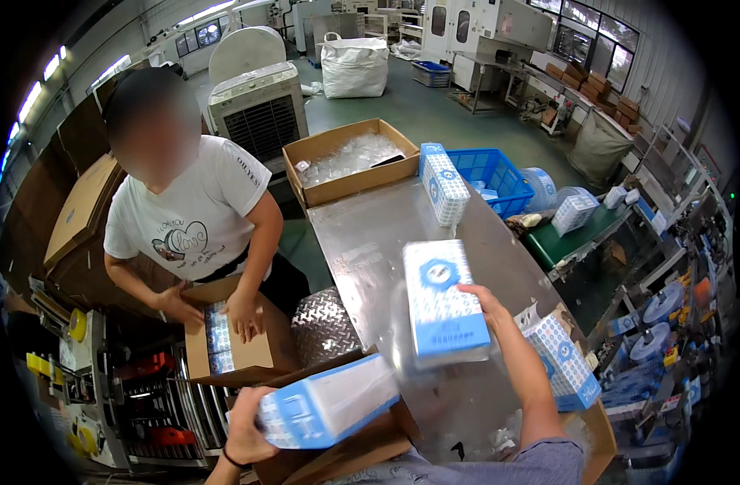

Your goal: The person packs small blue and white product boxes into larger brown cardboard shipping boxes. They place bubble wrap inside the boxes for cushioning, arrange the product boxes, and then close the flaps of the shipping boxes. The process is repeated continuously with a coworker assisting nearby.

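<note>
My left hand is closed round the end of a blue-and-white printed pack, tilted above an open cardboard carton at the near edge. Over the metal table, my right hand grips the right side of a second blue-and-white pack, its patterned face up. A third similar pack stands to the right of my right forearm, and another pack is upright at the table's far edge.
At the left, a co-worker in a white T-shirt has both hands at an open carton holding packs. Beyond the table are a carton of clear plastic pieces, a blue crate and a green conveyor. Machinery lines the right.
</note>
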Demonstrator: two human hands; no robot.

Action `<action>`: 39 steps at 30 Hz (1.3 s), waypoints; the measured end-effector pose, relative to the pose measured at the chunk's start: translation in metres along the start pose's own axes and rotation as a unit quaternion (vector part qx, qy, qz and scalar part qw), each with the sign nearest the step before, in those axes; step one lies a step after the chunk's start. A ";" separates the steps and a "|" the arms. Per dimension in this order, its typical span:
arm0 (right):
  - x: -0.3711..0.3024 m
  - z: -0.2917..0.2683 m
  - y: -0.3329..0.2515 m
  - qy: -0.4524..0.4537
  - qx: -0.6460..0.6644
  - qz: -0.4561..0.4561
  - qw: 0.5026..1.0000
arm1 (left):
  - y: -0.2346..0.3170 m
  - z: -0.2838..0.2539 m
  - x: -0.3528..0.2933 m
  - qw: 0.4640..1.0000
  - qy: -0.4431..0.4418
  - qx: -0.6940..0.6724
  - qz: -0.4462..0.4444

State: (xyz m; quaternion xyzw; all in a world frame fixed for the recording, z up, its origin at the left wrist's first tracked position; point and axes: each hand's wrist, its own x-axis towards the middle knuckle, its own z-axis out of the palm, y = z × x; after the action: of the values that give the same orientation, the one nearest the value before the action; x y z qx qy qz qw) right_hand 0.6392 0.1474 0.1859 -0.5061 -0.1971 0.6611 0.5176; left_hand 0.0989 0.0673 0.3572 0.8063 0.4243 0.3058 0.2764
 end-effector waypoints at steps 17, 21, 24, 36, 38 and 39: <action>-0.096 0.288 0.113 -0.347 -0.389 -0.299 0.799 | -0.212 0.247 -0.122 0.870 -0.430 0.199 -0.137; -0.043 0.289 0.246 -0.284 -0.751 -0.236 0.547 | -0.218 0.256 -0.124 0.870 -0.430 0.210 -0.116; 0.004 0.226 0.358 -0.304 -0.776 -0.142 0.534 | -0.221 0.269 -0.122 0.871 -0.433 0.214 -0.086; -0.057 0.238 0.177 -0.489 -0.410 -0.153 0.755 | -0.220 0.256 -0.081 0.843 -0.466 0.218 -0.159; -0.035 0.223 0.113 -0.397 -0.358 -0.108 0.838 | -0.231 0.254 -0.098 0.848 -0.451 0.187 -0.206; -0.003 0.168 0.092 -0.180 -0.498 -0.221 0.819 | -0.228 0.260 -0.083 0.842 -0.469 0.176 -0.198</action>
State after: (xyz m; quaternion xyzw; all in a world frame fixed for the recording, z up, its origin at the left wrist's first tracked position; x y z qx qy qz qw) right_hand 0.4478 0.1538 0.1840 -0.5101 -0.6951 0.4204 0.2827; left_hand 0.1329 0.0596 0.0036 0.7872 0.4413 -0.2500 0.3508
